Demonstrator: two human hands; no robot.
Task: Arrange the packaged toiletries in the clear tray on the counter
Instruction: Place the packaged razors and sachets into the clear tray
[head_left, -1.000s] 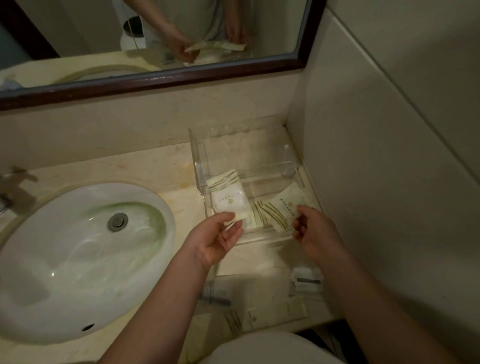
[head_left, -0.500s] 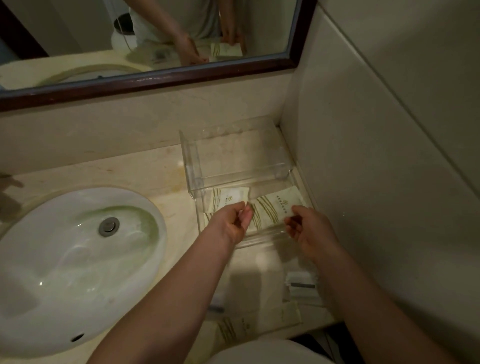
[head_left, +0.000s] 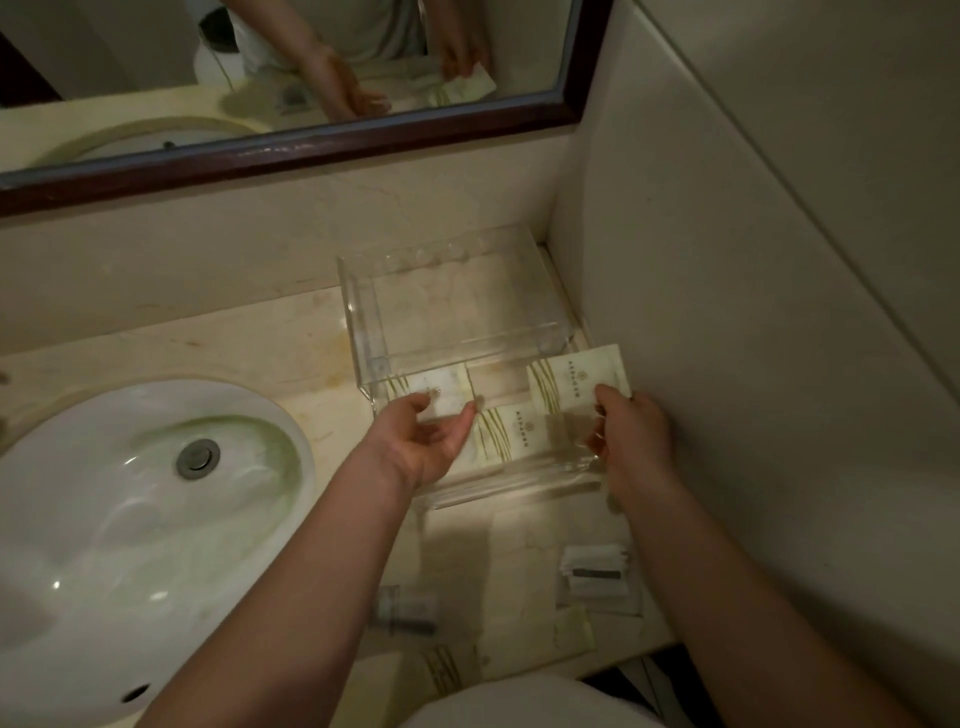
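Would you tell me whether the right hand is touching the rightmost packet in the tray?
Touching. The head view shows the right hand pinching the rightmost packet by its near edge.

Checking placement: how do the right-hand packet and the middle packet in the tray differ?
The right-hand packet is pinched by the right hand; the middle packet lies flat in the clear tray. The right-hand packet sits farther back and right; the middle packet sits nearer. Both are cream with green stripes.
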